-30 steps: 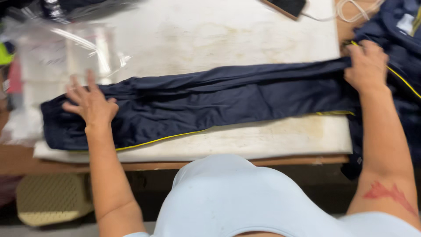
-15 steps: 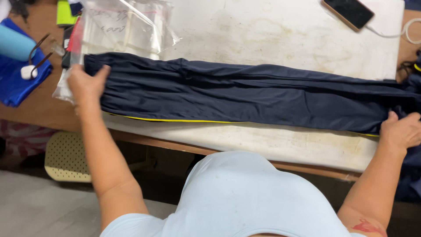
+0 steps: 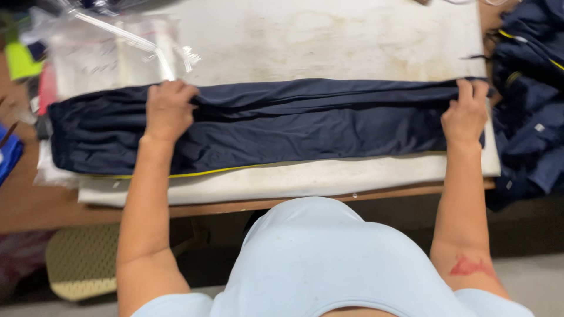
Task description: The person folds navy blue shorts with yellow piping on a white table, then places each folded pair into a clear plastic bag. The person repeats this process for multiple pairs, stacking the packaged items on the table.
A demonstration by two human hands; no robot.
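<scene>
Navy fabric, one long folded garment (image 3: 305, 126) with a yellow stripe along its near edge, lies flat across the white padded surface (image 3: 329, 41); two hands hold it; the left hand (image 3: 169, 108) is curled, gripping its upper fold near the left end; the right hand (image 3: 466, 114) pinches the right end, fingers bent; one clear plastic bag (image 3: 111, 53) lies behind the garment, contents unclear; one heap of navy clothing (image 3: 529, 100) sits at the right; a wooden bench edge (image 3: 70, 205) shows below.
</scene>
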